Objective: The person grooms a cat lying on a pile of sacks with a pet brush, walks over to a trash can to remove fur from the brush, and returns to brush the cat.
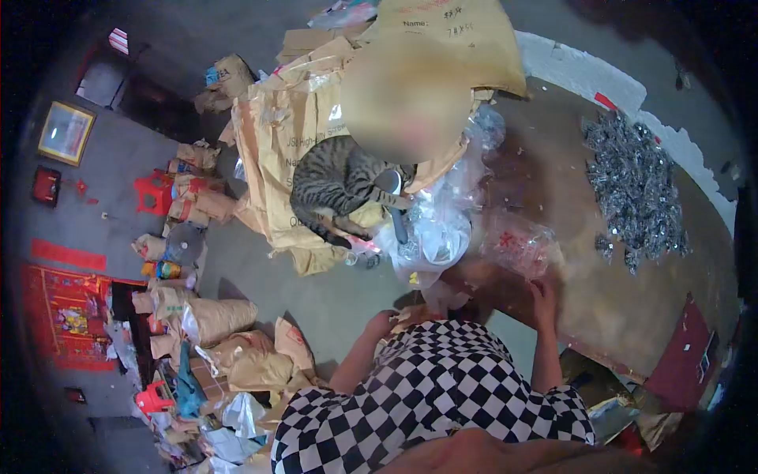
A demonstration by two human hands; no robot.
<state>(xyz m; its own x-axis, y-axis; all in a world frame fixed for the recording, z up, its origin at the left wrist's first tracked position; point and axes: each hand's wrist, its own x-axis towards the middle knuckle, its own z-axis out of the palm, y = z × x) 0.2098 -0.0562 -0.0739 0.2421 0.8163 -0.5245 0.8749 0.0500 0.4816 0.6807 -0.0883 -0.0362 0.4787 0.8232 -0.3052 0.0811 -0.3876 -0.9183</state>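
Observation:
At the table's near edge, my right hand (542,303) has its thumb and fingers apart. Its fingertips are by a clear plastic bag (517,243) with red print; whether they touch it is unclear. My left hand (381,323) is low in front of my body, beside a brownish thing I cannot make out; its fingers are too small and dim to read. Ahead of both hands lies a heap of clear plastic bags (442,237). A tabby cat (335,178) is curled beside them on a large brown paper sack (264,158).
Many small clear-wrapped pieces (636,189) are spread over the brown table (553,150) at right. White foam (584,75) borders its far edge. Filled sacks (225,322) and red stools (153,192) crowd the left. A blurred patch hides part of the upper middle.

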